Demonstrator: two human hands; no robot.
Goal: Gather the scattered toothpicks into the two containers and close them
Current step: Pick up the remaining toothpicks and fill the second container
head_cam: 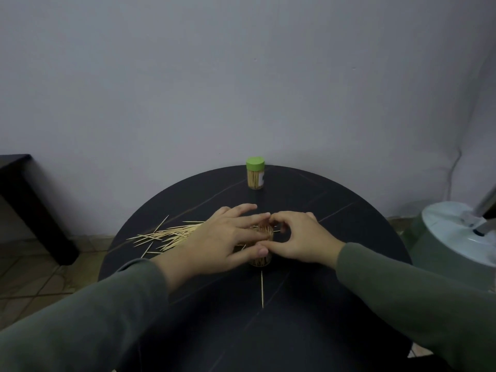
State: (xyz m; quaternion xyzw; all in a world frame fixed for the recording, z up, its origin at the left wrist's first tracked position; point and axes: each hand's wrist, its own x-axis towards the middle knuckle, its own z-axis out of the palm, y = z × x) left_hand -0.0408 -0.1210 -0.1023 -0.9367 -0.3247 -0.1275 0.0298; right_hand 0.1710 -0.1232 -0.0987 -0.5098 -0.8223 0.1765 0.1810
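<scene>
- Toothpicks (pixel 171 234) lie scattered in a loose heap on the round black table (pixel 349 224), just left of the open container (pixel 261 260) at its middle.
- Left hand (pixel 222 237) reaches over that container, fingers (pixel 249 220) fairly straight, thumb against its near side.
- Right hand (pixel 298 238) sits just right of the container, fingers curled at its rim; whether they pinch toothpicks cannot be told.
- One single toothpick (pixel 262 289) lies near the container, on the person's side.
- Behind the container, well apart, the closed container (pixel 255 173) with a green lid stands upright at the table's far edge.
</scene>
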